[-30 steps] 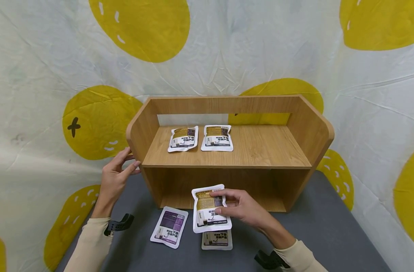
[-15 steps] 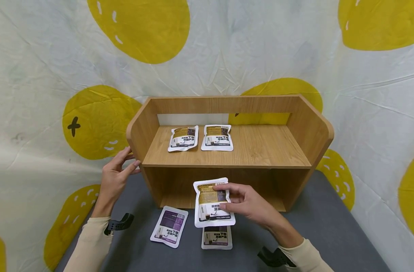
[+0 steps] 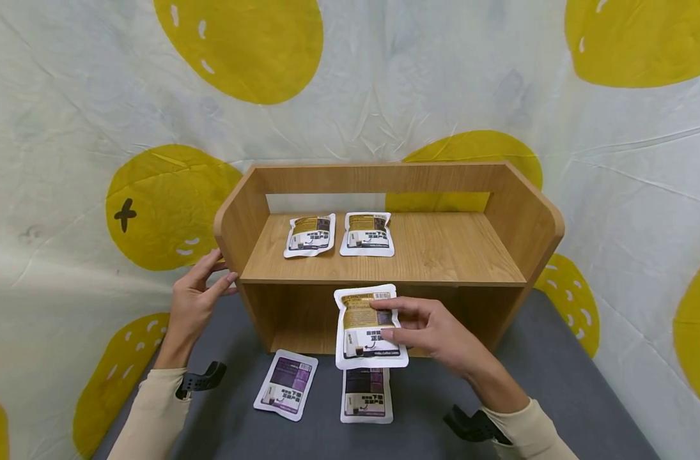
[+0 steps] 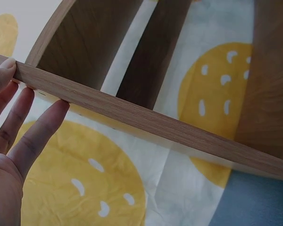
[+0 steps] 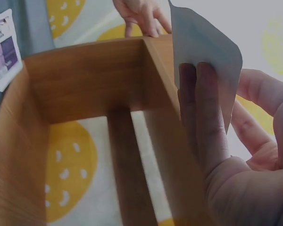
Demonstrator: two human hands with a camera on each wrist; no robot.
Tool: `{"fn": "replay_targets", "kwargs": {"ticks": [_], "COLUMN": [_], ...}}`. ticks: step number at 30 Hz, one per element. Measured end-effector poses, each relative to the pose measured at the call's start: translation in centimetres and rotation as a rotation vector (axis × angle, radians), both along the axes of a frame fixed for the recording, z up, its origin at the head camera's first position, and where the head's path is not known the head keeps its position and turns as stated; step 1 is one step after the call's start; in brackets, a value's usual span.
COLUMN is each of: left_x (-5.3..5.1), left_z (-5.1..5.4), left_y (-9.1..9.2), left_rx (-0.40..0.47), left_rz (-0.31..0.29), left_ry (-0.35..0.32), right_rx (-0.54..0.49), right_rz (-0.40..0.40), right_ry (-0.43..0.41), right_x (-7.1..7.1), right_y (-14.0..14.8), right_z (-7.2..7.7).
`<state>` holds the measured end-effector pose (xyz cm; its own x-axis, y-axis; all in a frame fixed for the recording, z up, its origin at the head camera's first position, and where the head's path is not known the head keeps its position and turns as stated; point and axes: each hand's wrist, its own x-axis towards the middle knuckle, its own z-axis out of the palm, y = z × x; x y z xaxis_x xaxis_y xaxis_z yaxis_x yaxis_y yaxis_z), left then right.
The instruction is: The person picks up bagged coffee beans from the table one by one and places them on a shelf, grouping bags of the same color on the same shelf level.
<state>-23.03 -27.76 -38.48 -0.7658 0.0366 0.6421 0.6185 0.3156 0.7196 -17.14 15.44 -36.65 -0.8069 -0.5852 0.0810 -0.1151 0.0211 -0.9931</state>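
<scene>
The right hand (image 3: 442,332) pinches a white pouch with a gold label (image 3: 358,345) by its right edge, in front of the wooden shelf's (image 3: 384,282) lower compartment. In the right wrist view the pouch's plain back (image 5: 203,42) faces the camera, with fingers (image 5: 207,108) behind it. The left hand (image 3: 193,303) touches the shelf's left side; the left wrist view shows its fingertips against the board edge (image 4: 132,110). Two gold-label pouches, one left (image 3: 311,236) and one centre (image 3: 367,234), lie on the upper shelf.
On the dark tabletop (image 3: 223,421) in front of the shelf lie two purple-label pouches, one at the left (image 3: 286,384) and one (image 3: 367,406) partly covered by the held pouch. A patterned cloth (image 3: 350,76) hangs behind the shelf.
The right hand has moved up and slightly right with the gold-label pouch, and more of the purple-label pouch beneath it shows. The left hand has stayed against the shelf's side.
</scene>
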Motion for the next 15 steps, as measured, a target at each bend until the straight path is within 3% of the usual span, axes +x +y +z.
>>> {"fn": "replay_targets", "kwargs": {"ticks": [9, 15], "left_x": [-0.2, -0.2], "left_z": [-0.1, -0.1], "left_y": [-0.2, -0.1], "left_rx": [0.022, 0.020], "left_rz": [-0.046, -0.037], "left_ry": [0.037, 0.029], "right_rx": [0.083, 0.157], "right_rz": [-0.118, -0.201], "right_ry": [0.097, 0.089], "right_x": [-0.9, -1.6], "right_y": [2.1, 3.4], "right_z": [2.4, 3.3]}}
